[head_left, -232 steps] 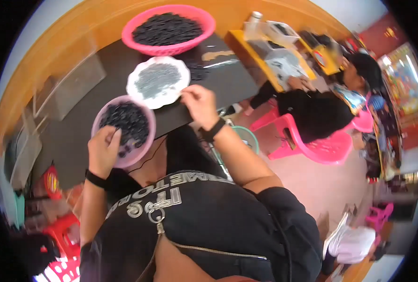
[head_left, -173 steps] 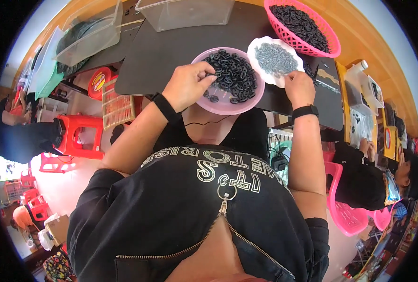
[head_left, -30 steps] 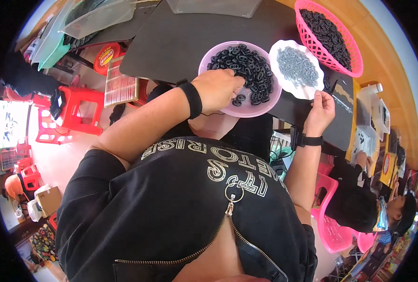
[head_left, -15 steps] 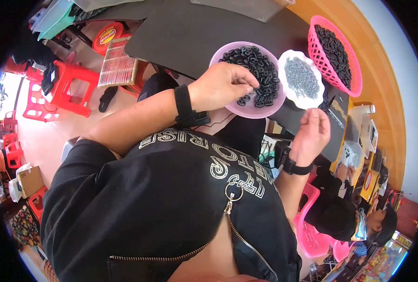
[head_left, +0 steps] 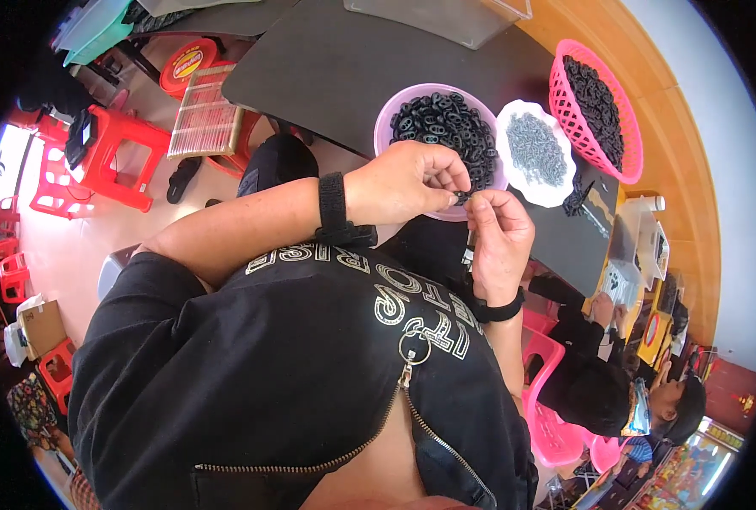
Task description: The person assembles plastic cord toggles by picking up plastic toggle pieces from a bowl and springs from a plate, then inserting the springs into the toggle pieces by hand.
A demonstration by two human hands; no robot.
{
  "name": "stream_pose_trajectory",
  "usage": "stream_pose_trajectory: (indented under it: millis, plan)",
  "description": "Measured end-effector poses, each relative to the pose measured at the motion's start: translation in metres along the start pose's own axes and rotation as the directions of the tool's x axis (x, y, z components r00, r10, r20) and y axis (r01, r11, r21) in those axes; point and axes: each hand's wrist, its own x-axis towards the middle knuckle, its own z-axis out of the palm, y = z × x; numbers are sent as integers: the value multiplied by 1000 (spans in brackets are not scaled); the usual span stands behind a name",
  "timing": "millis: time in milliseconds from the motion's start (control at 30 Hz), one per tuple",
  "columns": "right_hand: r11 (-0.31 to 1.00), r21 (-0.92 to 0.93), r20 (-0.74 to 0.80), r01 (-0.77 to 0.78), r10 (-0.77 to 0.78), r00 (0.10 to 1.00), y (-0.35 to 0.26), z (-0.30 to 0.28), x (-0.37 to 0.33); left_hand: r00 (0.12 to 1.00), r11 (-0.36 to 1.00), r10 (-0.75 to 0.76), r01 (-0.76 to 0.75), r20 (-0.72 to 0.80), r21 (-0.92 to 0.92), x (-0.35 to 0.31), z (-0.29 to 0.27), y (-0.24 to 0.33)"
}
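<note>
The step in hand seems to be joining of small parts, in the middle of the frame, a little right. The left hand (head_left: 412, 183) pinches a small black piece (head_left: 461, 198) between thumb and finger, over the near edge of a purple bowl (head_left: 381, 127). The right hand (head_left: 502, 242) meets it there, its fingertips narrow; what they hold, I cannot tell. The next move probably calls for fine aligning of the fingertips, with the black piece steady.

The bowl contains many black rings (head_left: 446, 123). To its right, a white wavy plate (head_left: 550, 196) carries a heap of small grey pieces (head_left: 535, 146). At upper right, a pink basket (head_left: 568, 127) is filled with black parts (head_left: 597, 110). A clear box (head_left: 437, 21) stands at the top edge; its contents are not visible.
</note>
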Motion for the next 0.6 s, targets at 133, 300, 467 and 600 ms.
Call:
stream_pose_trajectory:
  millis: [133,300,467,600]
  plan:
    - [999,-35,26,-11,12,1000,2,0,1,1000,1000,19,-18,-14,12,0,0,-4]
    - [999,-41,7,-33,34,999,3,0,0,1000,999,7,-6,-10,34,0,-3,-3]
    - [998,-56,30,-31,33,999,2,3,-1,1000,1000,10,-10,-4,25,0,-2,-4]
    - [988,-152,34,-17,23,999,-1,5,-2,1000,999,-2,2,-5,-39,-1,-1,-5]
